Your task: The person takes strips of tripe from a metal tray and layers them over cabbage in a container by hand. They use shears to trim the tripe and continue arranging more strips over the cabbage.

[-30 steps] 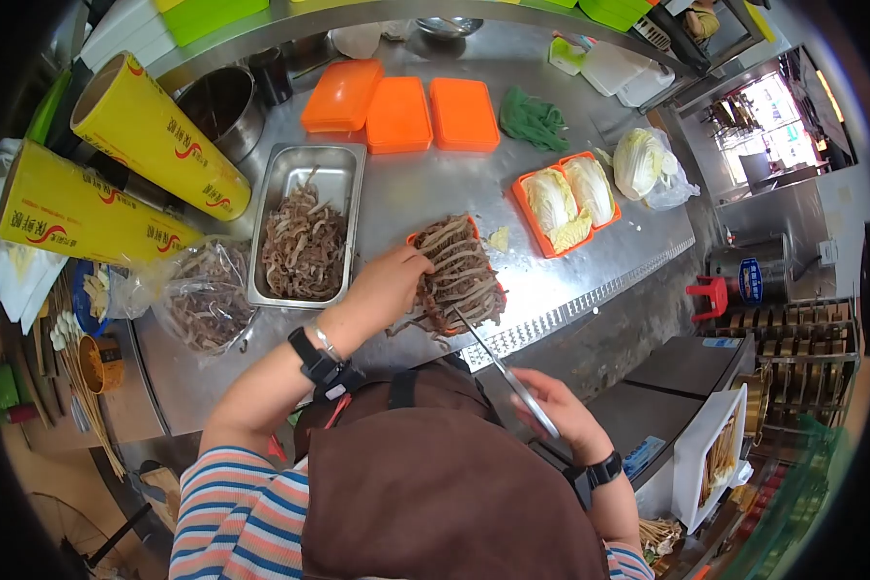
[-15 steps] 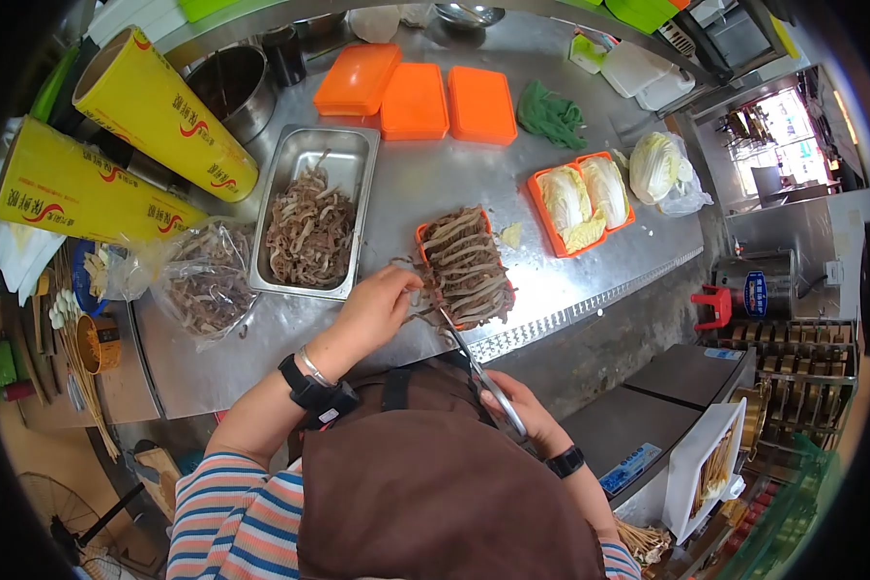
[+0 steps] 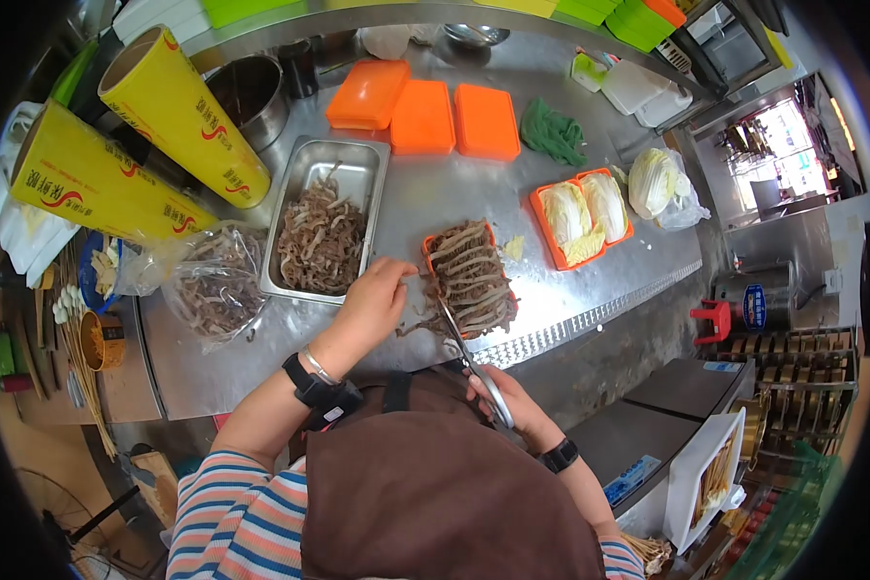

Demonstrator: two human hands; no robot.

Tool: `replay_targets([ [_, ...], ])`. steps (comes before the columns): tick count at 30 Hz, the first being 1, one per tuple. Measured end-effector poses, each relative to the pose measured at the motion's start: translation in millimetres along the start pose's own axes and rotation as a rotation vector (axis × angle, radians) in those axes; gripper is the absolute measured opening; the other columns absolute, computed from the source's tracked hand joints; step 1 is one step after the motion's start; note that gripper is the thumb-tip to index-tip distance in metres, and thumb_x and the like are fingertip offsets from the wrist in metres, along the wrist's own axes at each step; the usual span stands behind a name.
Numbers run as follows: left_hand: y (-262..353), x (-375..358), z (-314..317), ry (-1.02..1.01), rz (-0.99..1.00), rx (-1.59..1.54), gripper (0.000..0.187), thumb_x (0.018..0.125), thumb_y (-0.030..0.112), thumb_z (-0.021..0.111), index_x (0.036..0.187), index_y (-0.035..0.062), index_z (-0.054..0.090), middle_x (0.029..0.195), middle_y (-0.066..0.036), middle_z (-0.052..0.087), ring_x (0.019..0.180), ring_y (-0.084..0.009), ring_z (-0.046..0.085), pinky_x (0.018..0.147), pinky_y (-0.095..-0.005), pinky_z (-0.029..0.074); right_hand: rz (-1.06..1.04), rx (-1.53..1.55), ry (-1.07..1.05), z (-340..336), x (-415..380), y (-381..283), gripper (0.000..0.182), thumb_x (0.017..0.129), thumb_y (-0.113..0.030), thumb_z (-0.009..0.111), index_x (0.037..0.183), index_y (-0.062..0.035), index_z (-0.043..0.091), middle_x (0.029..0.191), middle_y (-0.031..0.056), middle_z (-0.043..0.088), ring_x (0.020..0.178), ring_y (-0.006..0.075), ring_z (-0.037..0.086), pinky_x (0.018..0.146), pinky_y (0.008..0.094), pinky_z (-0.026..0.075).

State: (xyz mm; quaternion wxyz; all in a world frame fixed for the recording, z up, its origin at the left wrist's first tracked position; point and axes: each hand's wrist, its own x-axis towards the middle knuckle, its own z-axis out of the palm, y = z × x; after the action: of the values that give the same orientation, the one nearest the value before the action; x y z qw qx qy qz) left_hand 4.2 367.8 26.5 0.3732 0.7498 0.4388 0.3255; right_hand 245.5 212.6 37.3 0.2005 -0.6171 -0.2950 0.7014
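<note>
In the head view, my right hand (image 3: 514, 401) grips silver scissors (image 3: 469, 358), whose tips reach the near left edge of an orange container (image 3: 429, 247). Brown tripe-like strips (image 3: 469, 275) lie in rows across this container, and some hang over its left side onto the steel table. Beside that edge is my left hand (image 3: 382, 290), fingers closed together; what they hold, if anything, is hidden. Left of the hand stands a steel pan (image 3: 382, 174) with a loose heap of the same strips (image 3: 321, 237).
Two yellow cling film rolls (image 3: 184, 116) and a plastic bag of strips (image 3: 217, 280) are at left. Orange lidded boxes (image 3: 422, 116) and green netting (image 3: 553, 130) sit at the back. To the right are an orange tray of cabbage (image 3: 563, 217) and a bagged cabbage (image 3: 655, 184).
My left hand has moved slightly left, away from the container's edge. The scissors' tips stay at that edge. More strips now hang out at the container's near left corner.
</note>
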Motion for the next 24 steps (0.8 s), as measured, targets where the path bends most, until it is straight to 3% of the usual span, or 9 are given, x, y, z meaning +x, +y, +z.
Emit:
replay_targets([
  [7, -4, 5, 9, 0.019, 0.002, 0.015, 0.023, 0.086, -0.001, 0.054, 0.109, 0.0009, 0.059, 0.099, -0.016, 0.06, 0.083, -0.0304, 0.062, 0.074, -0.0373, 0.051, 0.001, 0.05, 0.05, 19, 19, -28, 0.051, 0.093, -0.053, 0.059, 0.114, -0.0067, 0.057, 0.08, -0.0003, 0.058, 0.057, 0.0049, 0.048, 0.05, 0.02, 0.041],
  [14, -5, 2, 7, 0.021, 0.002, -0.005, 0.022, 0.085, 0.0, 0.055, 0.107, 0.0012, 0.06, 0.099, -0.016, 0.06, 0.084, -0.032, 0.063, 0.074, -0.0376, 0.051, -0.058, 0.056, 0.102, 28, 27, -38, 0.048, 0.092, -0.049, 0.062, 0.11, -0.0046, 0.061, 0.071, -0.0016, 0.055, 0.049, 0.0047, 0.047, 0.044, 0.0192, 0.039],
  [16, -9, 1, 6, 0.03, 0.022, 0.059, 0.023, 0.084, 0.001, 0.056, 0.107, 0.0022, 0.061, 0.098, -0.017, 0.061, 0.085, -0.0323, 0.064, 0.075, -0.0385, 0.052, -0.099, 0.009, 0.122, 26, 28, -33, 0.048, 0.091, -0.047, 0.065, 0.113, -0.004, 0.061, 0.072, -0.0015, 0.057, 0.056, 0.0045, 0.051, 0.049, 0.0201, 0.042],
  [17, -16, -1, 9, 0.038, 0.016, 0.119, 0.023, 0.082, 0.001, 0.058, 0.106, 0.0029, 0.061, 0.096, -0.017, 0.062, 0.086, -0.0325, 0.064, 0.076, -0.0395, 0.052, -0.105, 0.047, 0.105, 26, 38, -18, 0.052, 0.089, -0.046, 0.068, 0.117, -0.003, 0.06, 0.077, 0.0011, 0.061, 0.066, 0.0083, 0.057, 0.06, 0.0235, 0.048],
  [18, -16, 0, 12, 0.034, -0.012, 0.083, 0.026, 0.08, -0.003, 0.054, 0.104, 0.0039, 0.062, 0.094, -0.018, 0.061, 0.089, -0.0383, 0.061, 0.076, -0.0447, 0.051, -0.219, -0.166, 0.187, 23, 50, 4, 0.05, 0.09, -0.041, 0.067, 0.121, -0.0023, 0.059, 0.082, 0.0009, 0.062, 0.07, 0.0068, 0.056, 0.06, 0.0234, 0.046],
  [20, -12, 2, 10, 0.021, 0.016, 0.096, 0.023, 0.08, -0.003, 0.056, 0.102, 0.0023, 0.061, 0.09, -0.017, 0.061, 0.084, -0.0356, 0.062, 0.073, -0.0417, 0.051, -0.261, -0.281, 0.244, 17, 62, 17, 0.061, 0.086, -0.055, 0.067, 0.112, 0.0003, 0.064, 0.096, 0.0131, 0.067, 0.089, 0.0205, 0.063, 0.077, 0.0354, 0.05],
  [21, -13, 2, 11, 0.018, 0.033, 0.053, 0.021, 0.082, -0.004, 0.055, 0.102, 0.0004, 0.06, 0.092, -0.018, 0.06, 0.082, -0.034, 0.062, 0.07, -0.0385, 0.051, -0.249, -0.317, 0.289, 22, 40, -9, 0.062, 0.086, -0.058, 0.064, 0.108, 0.0002, 0.065, 0.095, 0.0155, 0.068, 0.087, 0.0237, 0.064, 0.078, 0.0361, 0.05],
  [23, -1, 3, 7, -0.036, -0.031, 0.011, 0.019, 0.083, -0.005, 0.055, 0.102, -0.0012, 0.059, 0.095, -0.017, 0.059, 0.079, -0.0295, 0.063, 0.069, -0.0343, 0.051, -0.366, -0.265, 0.287, 23, 48, -1, 0.054, 0.089, -0.053, 0.063, 0.103, -0.0011, 0.066, 0.09, 0.0169, 0.067, 0.084, 0.0248, 0.064, 0.075, 0.0367, 0.05],
  [24, 2, 5, 9, -0.042, -0.008, 0.006, 0.019, 0.083, -0.005, 0.055, 0.102, -0.0012, 0.059, 0.095, -0.017, 0.059, 0.079, -0.0295, 0.063, 0.069, -0.0343, 0.051, -0.374, -0.234, 0.255, 24, 48, -1, 0.049, 0.091, -0.044, 0.066, 0.105, 0.002, 0.065, 0.085, 0.0104, 0.065, 0.078, 0.0145, 0.057, 0.072, 0.0306, 0.047],
])
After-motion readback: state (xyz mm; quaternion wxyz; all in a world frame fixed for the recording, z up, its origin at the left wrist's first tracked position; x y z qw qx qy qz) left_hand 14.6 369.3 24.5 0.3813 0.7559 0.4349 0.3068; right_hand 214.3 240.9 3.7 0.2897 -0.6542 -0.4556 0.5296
